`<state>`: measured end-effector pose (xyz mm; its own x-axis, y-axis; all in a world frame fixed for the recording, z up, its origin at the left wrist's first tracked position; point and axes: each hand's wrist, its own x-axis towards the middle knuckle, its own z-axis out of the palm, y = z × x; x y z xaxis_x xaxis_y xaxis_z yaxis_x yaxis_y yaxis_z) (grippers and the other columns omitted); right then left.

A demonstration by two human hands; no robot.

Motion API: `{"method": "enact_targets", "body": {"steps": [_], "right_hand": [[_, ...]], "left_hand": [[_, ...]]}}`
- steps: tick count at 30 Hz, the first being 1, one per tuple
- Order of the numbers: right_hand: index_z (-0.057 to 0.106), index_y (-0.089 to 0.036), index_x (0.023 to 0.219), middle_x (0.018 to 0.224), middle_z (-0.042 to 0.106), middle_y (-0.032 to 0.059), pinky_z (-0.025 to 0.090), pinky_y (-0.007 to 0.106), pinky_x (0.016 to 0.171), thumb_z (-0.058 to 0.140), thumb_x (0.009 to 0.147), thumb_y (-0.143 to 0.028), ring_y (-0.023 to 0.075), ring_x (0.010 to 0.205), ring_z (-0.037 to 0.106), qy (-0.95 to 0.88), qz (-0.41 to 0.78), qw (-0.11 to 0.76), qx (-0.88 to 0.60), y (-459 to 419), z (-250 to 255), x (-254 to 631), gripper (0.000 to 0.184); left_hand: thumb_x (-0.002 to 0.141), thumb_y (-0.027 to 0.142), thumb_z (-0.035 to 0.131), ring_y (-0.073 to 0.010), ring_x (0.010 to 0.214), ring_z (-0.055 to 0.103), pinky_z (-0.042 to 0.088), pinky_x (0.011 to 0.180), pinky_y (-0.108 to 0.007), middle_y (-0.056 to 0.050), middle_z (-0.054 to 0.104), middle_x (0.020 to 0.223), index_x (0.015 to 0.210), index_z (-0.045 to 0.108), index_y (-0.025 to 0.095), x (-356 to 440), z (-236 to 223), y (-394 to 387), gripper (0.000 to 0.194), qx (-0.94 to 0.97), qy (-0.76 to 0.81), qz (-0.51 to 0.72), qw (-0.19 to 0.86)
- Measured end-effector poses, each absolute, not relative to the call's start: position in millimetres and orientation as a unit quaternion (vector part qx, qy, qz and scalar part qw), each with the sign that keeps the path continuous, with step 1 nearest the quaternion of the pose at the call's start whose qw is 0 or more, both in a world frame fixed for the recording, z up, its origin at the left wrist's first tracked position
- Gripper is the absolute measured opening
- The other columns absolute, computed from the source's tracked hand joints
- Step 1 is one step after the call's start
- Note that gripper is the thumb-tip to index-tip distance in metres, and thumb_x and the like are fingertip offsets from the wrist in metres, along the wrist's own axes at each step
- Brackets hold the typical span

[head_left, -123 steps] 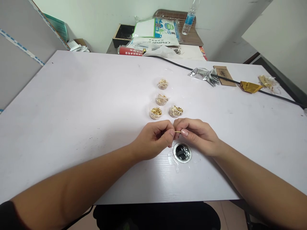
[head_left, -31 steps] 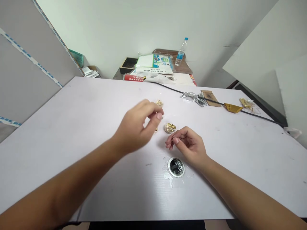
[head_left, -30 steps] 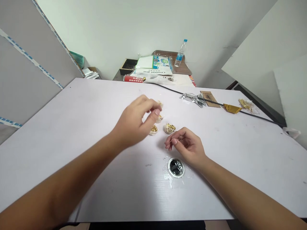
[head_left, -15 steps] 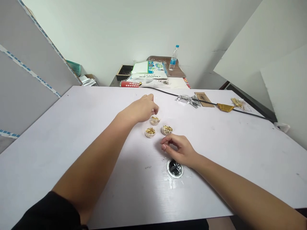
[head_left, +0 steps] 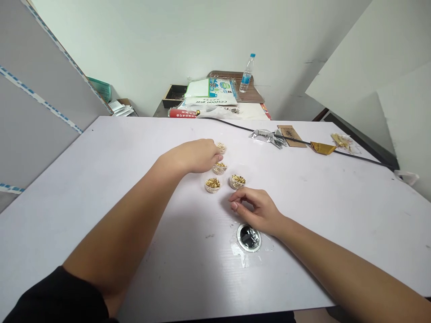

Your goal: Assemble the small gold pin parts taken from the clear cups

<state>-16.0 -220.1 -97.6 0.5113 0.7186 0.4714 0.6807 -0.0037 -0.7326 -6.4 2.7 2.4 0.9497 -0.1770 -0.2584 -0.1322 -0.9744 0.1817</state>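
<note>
My left hand reaches palm down to the far end of a small group of clear cups. Its thumb shows beside the back cup, which holds pale gold bits; the other fingers are mostly hidden behind the hand. Just below the thumb stands the middle cup of small gold-coloured metal pieces. Similar pieces fill the front left cup and the right cup. My right hand rests on the table close in front of the right cup, its thumb and forefinger tips nearly together; anything between them is too small to make out.
A round grommet edged with clear tape lies in the white table near my right hand. A black cable, a silver packet, a brown card and a gold packet lie toward the back. A water bottle stands behind.
My left hand has turned and lowered toward the back cup, which now shows more. My right hand stays in place by the right cup. The view has shifted slightly.
</note>
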Motion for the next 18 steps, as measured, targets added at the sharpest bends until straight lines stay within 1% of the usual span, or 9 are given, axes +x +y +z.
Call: {"method": "enact_targets", "body": {"steps": [2,6,9,12,14,16,18], "right_hand": [[0.061,-0.018,0.088,0.067,0.062,-0.0002,0.04,0.019,0.046,0.058,0.091,-0.02,0.0076,0.053,0.051,-0.495,0.018,0.499,-0.711,-220.0,-96.9,-16.0,0.004],[0.061,-0.018,0.088,0.066,0.062,-0.0009,0.038,0.018,0.044,0.058,0.092,-0.019,0.0065,0.05,0.048,-0.495,0.02,0.494,-0.714,-219.6,-96.3,-16.3,0.005],[0.06,-0.018,0.088,0.066,0.061,-0.0012,0.039,0.018,0.044,0.057,0.092,-0.018,0.0065,0.051,0.049,-0.496,0.025,0.496,-0.713,-219.3,-96.7,-16.2,0.005],[0.06,-0.018,0.088,0.067,0.061,-0.0009,0.04,0.018,0.045,0.058,0.092,-0.018,0.0069,0.052,0.05,-0.495,0.024,0.496,-0.714,-219.4,-97.0,-15.8,0.004],[0.06,-0.018,0.088,0.067,0.062,-0.0008,0.04,0.018,0.045,0.058,0.092,-0.018,0.007,0.052,0.05,-0.493,0.021,0.494,-0.716,-219.6,-97.3,-15.4,0.004],[0.06,-0.018,0.089,0.067,0.063,-0.0004,0.041,0.019,0.046,0.058,0.092,-0.017,0.0073,0.052,0.052,-0.494,0.021,0.492,-0.717,-219.9,-97.7,-14.9,0.004],[0.061,-0.017,0.09,0.069,0.065,0.0004,0.043,0.019,0.047,0.058,0.092,-0.017,0.008,0.055,0.055,-0.495,0.02,0.491,-0.716,-220.3,-98.4,-14.2,0.004]], "left_hand": [[0.097,0.039,0.034,-0.0218,0.085,0.062,0.044,0.08,-0.034,-0.012,0.067,0.11,0.097,0.07,0.015,-6.5,6.7,3.8,0.043,0.984,-0.06,-0.155,0.063],[0.094,0.041,0.038,-0.0216,0.083,0.063,0.043,0.075,-0.033,-0.009,0.07,0.109,0.095,0.071,0.018,-7.9,13.1,10.4,0.04,0.984,-0.043,-0.162,0.055],[0.092,0.04,0.041,-0.0213,0.086,0.063,0.043,0.072,-0.031,-0.006,0.07,0.109,0.102,0.07,0.023,-10.1,16.9,18.0,0.035,0.98,-0.032,-0.184,0.064],[0.09,0.038,0.044,-0.0209,0.091,0.062,0.042,0.073,-0.03,-0.004,0.067,0.118,0.113,0.068,0.03,-14.2,21.7,22.9,0.035,0.985,-0.044,-0.154,0.063],[0.089,0.036,0.045,-0.0195,0.088,0.062,0.041,0.072,-0.029,-0.004,0.065,0.118,0.113,0.069,0.03,-18.3,25.7,21.0,0.034,0.989,-0.063,-0.117,0.06],[0.088,0.033,0.048,-0.0175,0.081,0.062,0.04,0.067,-0.028,-0.003,0.068,0.109,0.106,0.072,0.029,-22.9,29.2,13.4,0.03,0.986,-0.089,-0.123,0.07],[0.086,0.03,0.051,-0.0159,0.073,0.06,0.038,0.063,-0.027,-0.002,0.07,0.095,0.097,0.074,0.028,-26.9,30.5,1.3,0.026,0.973,-0.112,-0.189,0.076]]}}
